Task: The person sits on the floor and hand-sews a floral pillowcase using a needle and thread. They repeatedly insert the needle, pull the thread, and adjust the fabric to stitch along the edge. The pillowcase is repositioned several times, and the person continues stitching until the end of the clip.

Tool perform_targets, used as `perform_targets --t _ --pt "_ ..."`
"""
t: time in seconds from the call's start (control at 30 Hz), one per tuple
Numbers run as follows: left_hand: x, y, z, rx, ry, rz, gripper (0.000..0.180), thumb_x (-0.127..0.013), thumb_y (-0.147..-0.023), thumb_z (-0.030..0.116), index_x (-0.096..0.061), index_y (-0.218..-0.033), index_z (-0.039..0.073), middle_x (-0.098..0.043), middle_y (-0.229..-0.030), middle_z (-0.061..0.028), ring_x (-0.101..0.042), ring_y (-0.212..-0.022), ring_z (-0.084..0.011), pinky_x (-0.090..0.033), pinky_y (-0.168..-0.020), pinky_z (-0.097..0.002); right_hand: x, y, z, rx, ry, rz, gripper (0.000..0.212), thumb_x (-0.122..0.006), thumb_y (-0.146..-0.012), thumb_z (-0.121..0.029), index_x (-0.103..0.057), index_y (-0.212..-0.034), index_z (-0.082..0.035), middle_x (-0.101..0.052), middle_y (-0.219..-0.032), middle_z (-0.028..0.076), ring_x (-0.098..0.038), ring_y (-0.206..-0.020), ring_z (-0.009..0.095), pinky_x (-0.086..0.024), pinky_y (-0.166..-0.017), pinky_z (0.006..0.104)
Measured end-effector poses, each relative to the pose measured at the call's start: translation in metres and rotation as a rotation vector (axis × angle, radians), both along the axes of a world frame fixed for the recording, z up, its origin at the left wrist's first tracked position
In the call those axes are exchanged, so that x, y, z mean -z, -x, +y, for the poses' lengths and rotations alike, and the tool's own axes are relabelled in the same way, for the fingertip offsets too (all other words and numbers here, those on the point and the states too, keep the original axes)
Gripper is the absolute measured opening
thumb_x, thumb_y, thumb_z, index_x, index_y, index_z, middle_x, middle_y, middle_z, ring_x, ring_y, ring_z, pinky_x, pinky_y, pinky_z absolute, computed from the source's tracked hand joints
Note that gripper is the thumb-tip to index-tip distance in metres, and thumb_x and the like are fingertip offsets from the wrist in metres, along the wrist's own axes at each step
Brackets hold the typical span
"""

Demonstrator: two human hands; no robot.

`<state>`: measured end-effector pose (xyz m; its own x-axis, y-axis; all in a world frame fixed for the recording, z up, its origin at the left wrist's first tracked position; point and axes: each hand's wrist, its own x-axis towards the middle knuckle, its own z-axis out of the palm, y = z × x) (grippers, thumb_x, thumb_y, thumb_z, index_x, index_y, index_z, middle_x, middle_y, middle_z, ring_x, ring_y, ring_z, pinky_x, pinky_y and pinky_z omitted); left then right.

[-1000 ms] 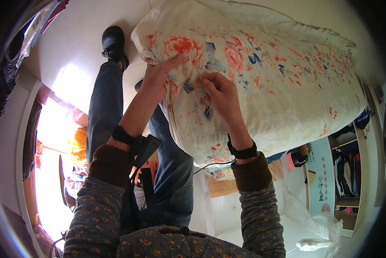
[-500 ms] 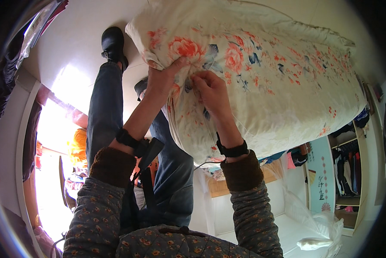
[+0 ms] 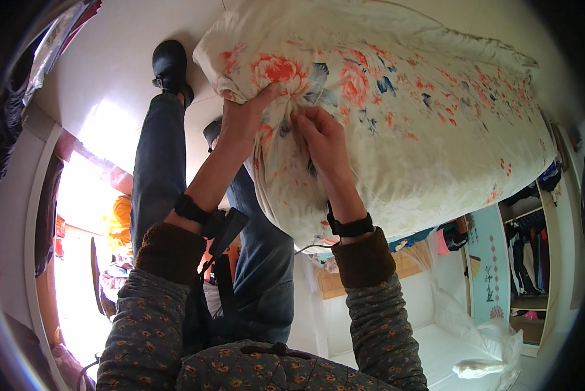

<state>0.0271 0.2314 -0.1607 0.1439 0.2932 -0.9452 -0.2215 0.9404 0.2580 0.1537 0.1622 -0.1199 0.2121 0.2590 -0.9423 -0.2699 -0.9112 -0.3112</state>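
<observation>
Across the upper middle of the view lies the floral bedding (image 3: pixel 423 166), cream with red blooms and blue-grey leaves, bulky; top edge runs to the picture's upper border, underside hidden. Left hand (image 3: pixel 243 120) at its near left corner: thumb on top of the cloth, gripping it, other fingers mostly tucked under or behind and out of sight. Right hand (image 3: pixel 323 137) just beside it, thumb and index finger closed in a pinch at the gathered fabric; whatever is between the tips is too small to make out, and the remaining fingers are curled and partly hidden. Cloth puckers between the two hands, which are near but apart.

Black strap (image 3: pixel 351 226) on the right wrist, dark cable (image 3: pixel 315 247) beside it, its far end hard to trace. Below, jeans (image 3: pixel 159 159) partly covered by arms and bedding; one black shoe (image 3: pixel 170 68) clear, the other mostly blocked by the left forearm and the bedding. Left side blown out by glare, objects there unclear. Wardrobe (image 3: pixel 530 303) at right holds hanging clothes (image 3: pixel 530 257), details blurry; clear plastic bag (image 3: pixel 481 368) at lower right. Dark fisheye rim cuts off the corners.
</observation>
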Motion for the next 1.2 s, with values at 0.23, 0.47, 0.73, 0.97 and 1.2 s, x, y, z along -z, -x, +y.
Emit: perform_targets --t 0.23,0.47,0.73,0.97,1.2 --pt "0.003 0.001 -0.006 0.071 -0.037 0.006 0.047 -0.073 -0.08 0.01 -0.052 -0.122 0.002 -0.061 -0.115 -0.0075 -0.06 -0.102 -0.0169 -0.048 -0.09 -0.0317 0.009 0.0 -0.004 0.066 -0.016 0.037 0.014 -0.056 -0.091 -0.012 -0.061 -0.09 0.0 -0.061 -0.071 0.0 -0.049 -0.058 0.004 -0.039 -0.052 0.0205" --pt "0.003 0.001 -0.008 0.112 -0.051 -0.029 0.043 -0.072 -0.08 0.009 -0.055 -0.119 0.002 -0.062 -0.112 -0.007 -0.061 -0.1 -0.0166 -0.048 -0.089 -0.0319 0.004 -0.002 0.003 0.114 0.043 0.056 0.014 -0.056 -0.09 -0.013 -0.062 -0.091 0.0 -0.063 -0.074 0.0 -0.05 -0.058 0.005 -0.04 -0.052 0.0202" --pt "-0.002 0.001 -0.004 0.179 -0.036 0.004 0.044 -0.073 -0.079 0.01 -0.055 -0.119 0.002 -0.062 -0.113 -0.0078 -0.06 -0.101 -0.0172 -0.048 -0.089 -0.032 0.005 -0.007 0.006 0.036 0.049 0.074 0.016 -0.056 -0.089 -0.014 -0.061 -0.092 0.001 -0.062 -0.073 0.001 -0.051 -0.057 0.005 -0.039 -0.047 0.0222" --pt "-0.008 -0.003 -0.004 0.14 -0.07 -0.015 0.044 -0.072 -0.08 0.01 -0.054 -0.12 0.001 -0.062 -0.113 -0.0082 -0.06 -0.102 -0.0183 -0.049 -0.089 -0.0323 0.019 0.0 0.016 0.056 -0.03 -0.02 0.016 -0.055 -0.089 -0.013 -0.06 -0.093 0.001 -0.062 -0.071 0.003 -0.052 -0.057 0.007 -0.041 -0.053 0.0228" --pt "0.0 0.001 0.006 -0.153 0.215 -0.199 0.04 -0.071 -0.082 0.013 -0.056 -0.117 0.003 -0.063 -0.11 -0.009 -0.064 -0.097 -0.0206 -0.054 -0.082 -0.035 0.005 0.005 0.011 0.071 -0.068 -0.081 0.014 -0.054 -0.093 -0.014 -0.058 -0.094 -0.001 -0.055 -0.07 -0.002 -0.046 -0.057 0.004 -0.038 -0.052 0.0208"
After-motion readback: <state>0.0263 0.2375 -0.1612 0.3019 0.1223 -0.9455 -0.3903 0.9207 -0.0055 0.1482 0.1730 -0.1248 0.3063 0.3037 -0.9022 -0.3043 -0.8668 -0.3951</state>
